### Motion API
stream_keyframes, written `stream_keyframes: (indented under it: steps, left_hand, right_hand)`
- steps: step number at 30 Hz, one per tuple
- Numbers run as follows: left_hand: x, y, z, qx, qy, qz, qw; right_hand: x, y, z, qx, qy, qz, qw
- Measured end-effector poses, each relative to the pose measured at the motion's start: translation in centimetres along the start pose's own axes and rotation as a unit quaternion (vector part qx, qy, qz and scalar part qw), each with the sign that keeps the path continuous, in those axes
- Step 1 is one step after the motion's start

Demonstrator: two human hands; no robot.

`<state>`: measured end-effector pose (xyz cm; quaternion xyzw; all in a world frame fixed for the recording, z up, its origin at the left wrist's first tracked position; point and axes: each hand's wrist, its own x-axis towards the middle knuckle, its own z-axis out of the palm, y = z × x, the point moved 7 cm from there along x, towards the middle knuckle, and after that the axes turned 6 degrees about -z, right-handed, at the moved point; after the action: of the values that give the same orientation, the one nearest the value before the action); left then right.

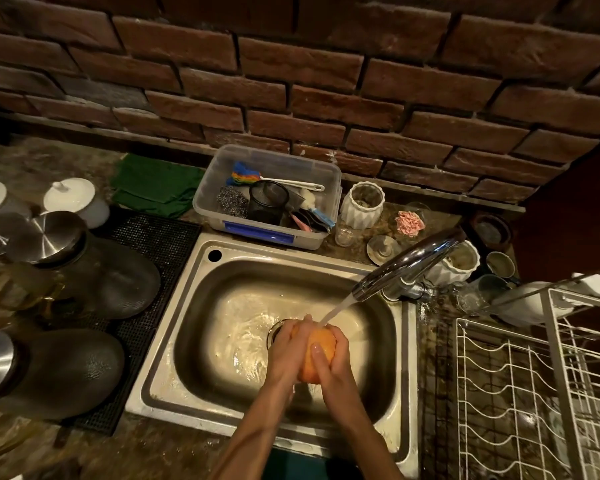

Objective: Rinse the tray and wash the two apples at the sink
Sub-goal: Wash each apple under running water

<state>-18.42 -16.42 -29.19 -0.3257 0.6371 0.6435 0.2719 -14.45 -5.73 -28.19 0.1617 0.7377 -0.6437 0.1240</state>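
Steel sink (174,344) set in a mottled stone counter, seen from above; water lies in the basin and a stream falls from the chrome tap (400,266) onto an orange-tinted apple (321,344). The left hand (286,351) and the right hand (333,362) hold the apple between them over the drain, fingers curled round its sides, the right thumb laid across its top. Only one apple can be made out, and much of it is covered by the hands; the drain is largely hidden beneath them. Behind the sink, against the brick wall, a clear plastic bin (331,188) contains a rainbow-bristled brush with a white handle, a steel scouring pad, a black mesh cup and several smaller brushes whose shapes blur together. Right of the bin stands a white ribbed jar (361,206); its contents are too dim to tell. A second ribbed white vessel (454,265) sits partly behind the tap. A folded green cloth (153,187) lies left of the bin. On a black mesh mat at left rest dark domed lids and steel-lidded pots, some cut off by the frame edge. A white wire dish rack (520,393) occupies the right, also cut off.
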Motion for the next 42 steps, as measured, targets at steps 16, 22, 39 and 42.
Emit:
stream_keyframes:
  steps: [16, 22, 39, 42]
  left_hand:
    - [-2.4, 2.2, -0.1, 0.107, 0.01, 0.213, 0.971]
    - [-2.3, 1.5, -0.2, 0.075, 0.001, 0.184, 0.98]
    - [-1.3, -0.5, 1.0, -0.114, -0.134, -0.049, 0.983]
    - [-1.2, -0.7, 1.1, -0.121, -0.107, -0.018, 0.987]
  right_hand:
    - [0.7, 0.5, 1.4, 0.414, 0.082, 0.287, 0.86]
    - [0.7, 0.5, 1.6, 0.419, 0.015, 0.31, 0.853]
    - [0.2, -0.9, -2.3, -0.022, 0.074, 0.0, 0.997]
    - [1.2, -0.8, -2.0, 0.024, 0.094, 0.04, 0.994]
